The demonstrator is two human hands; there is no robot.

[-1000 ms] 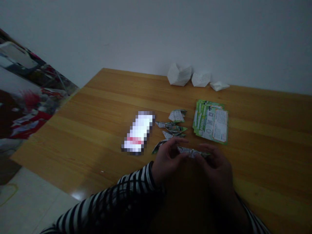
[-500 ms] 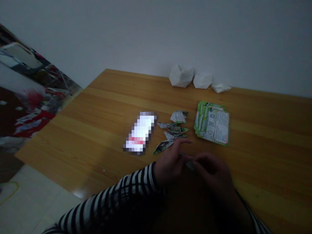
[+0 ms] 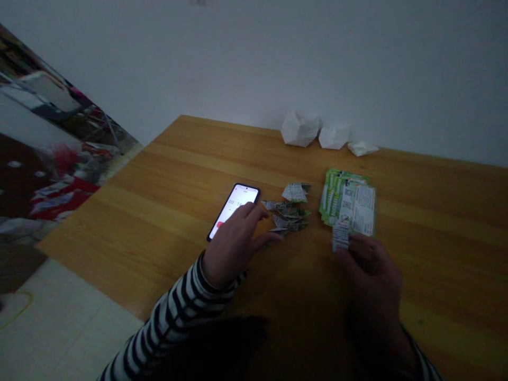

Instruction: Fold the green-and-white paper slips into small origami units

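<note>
My right hand (image 3: 375, 272) pinches a small folded piece of printed paper (image 3: 340, 236) between thumb and fingers, held upright before the near edge of a stack of green-and-white leaflets (image 3: 357, 206). Over the lower right part of a lit phone (image 3: 238, 196) is my left hand (image 3: 236, 243), its thumb and fingers apart and holding nothing. It hides part of the screen, where a timer shows. Just beyond its fingertips lie several folded paper pieces (image 3: 296, 192) of the same printed kind, bunched in a loose column; the nearest are partly hidden by the hand.
Three white folded paper shapes (image 3: 300, 129) stand in a row along the wall at the back of the wooden table (image 3: 159, 185). The table's left edge drops to a tiled floor (image 3: 79, 328). Cluttered goods, some red, lie beyond at the left.
My hands have parted from the paper they held together. The left has let go and moved left over the phone; the right has moved right, keeping the folded paper. The view has shifted slightly.
</note>
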